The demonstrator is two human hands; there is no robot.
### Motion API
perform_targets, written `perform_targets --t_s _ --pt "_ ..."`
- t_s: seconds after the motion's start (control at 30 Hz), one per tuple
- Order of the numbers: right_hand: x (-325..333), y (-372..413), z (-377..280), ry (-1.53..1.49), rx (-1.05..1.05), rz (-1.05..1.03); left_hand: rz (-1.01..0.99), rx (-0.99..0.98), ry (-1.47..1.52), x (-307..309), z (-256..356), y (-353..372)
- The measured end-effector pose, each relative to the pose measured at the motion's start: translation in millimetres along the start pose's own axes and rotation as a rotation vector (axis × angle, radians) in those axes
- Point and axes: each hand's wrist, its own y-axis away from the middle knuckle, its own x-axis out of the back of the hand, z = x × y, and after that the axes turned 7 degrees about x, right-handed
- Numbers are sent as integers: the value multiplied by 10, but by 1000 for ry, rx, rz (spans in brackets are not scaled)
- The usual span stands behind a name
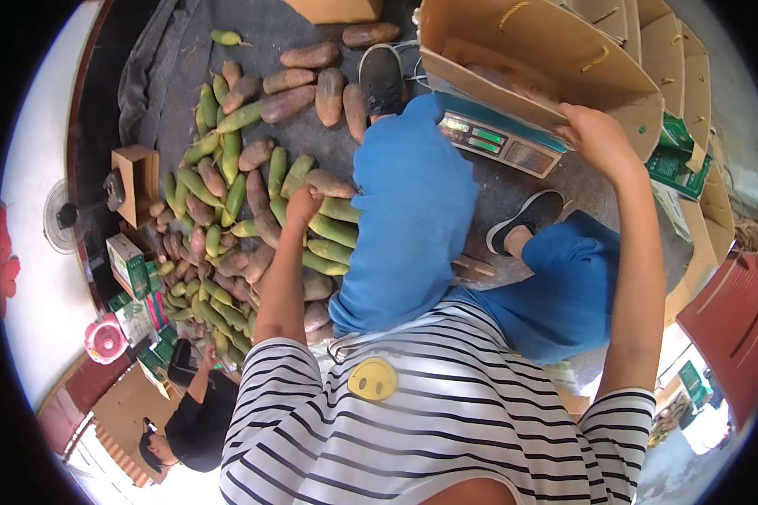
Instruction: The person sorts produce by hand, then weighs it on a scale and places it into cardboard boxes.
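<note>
My left hand [305,204] is closed at the tip of a brownish-purple radish [332,183], over a spread of roots beside my knee. Just below that root lie several long green radishes [333,229]. On the other side, my right hand [596,139] has its fingers closed over the near rim of an open cardboard box [539,38]. Something brownish lies in the box, partly hidden by its wall. The box sits on a digital scale [501,141] with lit green displays.
More brownish roots [329,97] lie on the dark ground cloth. Cardboard boxes with yellow rope handles [669,50] stand at right, near a green carton [678,160]. A pink fan [106,338] and another person [198,421] are at lower left.
</note>
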Motion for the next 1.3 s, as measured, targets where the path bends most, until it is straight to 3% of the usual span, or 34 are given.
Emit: perform_targets --t_s 0.1,0.2,0.3,0.4,0.5,0.53,0.73,0.83,0.97,1.13,1.2,1.3 --pt "59 1 -74 -26 -30 -21 -114 60 -182 -363 1 449" --pt "106 -27 -140 -39 -63 -43 -31 -26 -277 -487 146 596" --pt "112 -41 -169 -34 -72 -40 292 -339 -518 -658 146 339" --pt "94 -47 -163 -50 -88 -38 426 -548 -713 -751 240 -47" --pt "120 -53 -188 -42 -89 -32 274 -634 -828 -914 158 -394" --pt "108 -42 -180 -22 -86 -20 87 -546 -881 -940 204 -461" --pt "122 -40 -150 -23 -109 -42 9 -454 -886 -768 425 -472" --pt "125 -27 -161 -27 -127 -53 228 -370 -709 -758 366 -462" --pt "93 4 -133 -35 -92 -47 329 -130 -152 -346 564 -165" --pt "57 25 -109 -41 -82 -17 368 -59 633 -363 344 -344" --pt "60 14 -96 -48 -96 -29 388 -220 870 144 799 -121" --pt "55 24 -103 -60 -85 -13 438 -442 1105 1214 1960 581"
